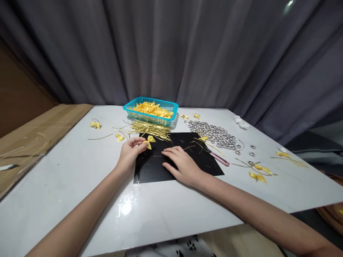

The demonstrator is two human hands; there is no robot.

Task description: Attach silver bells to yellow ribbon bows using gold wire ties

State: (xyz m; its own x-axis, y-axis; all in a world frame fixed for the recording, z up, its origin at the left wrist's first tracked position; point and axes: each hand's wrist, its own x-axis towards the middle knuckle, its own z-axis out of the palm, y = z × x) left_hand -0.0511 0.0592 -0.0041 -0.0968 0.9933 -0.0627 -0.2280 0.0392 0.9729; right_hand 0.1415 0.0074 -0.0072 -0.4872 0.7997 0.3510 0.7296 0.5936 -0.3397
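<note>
Between the thumb and fingers of my left hand (132,150) is a yellow ribbon bow (150,142), held over the left part of a black sheet (158,171). My right hand (181,165) rests on the same sheet with its fingers stretched out and holds nothing that I can see. Thin cut wire pieces lie on the black surface. Beyond the sheet is a pile of gold twist ties (150,129). Scissors (218,157) with pink handles lie at the sheet's right edge, beside another yellow bow (203,138).
A teal basket (128,109) full of yellow bows (152,109) stands at the back. Many silver bells or beads (214,134) are spread to the right. Loose bows with wires (258,177) lie farther right, and one bow (95,124) at far left. Cardboard (40,132) borders the left side.
</note>
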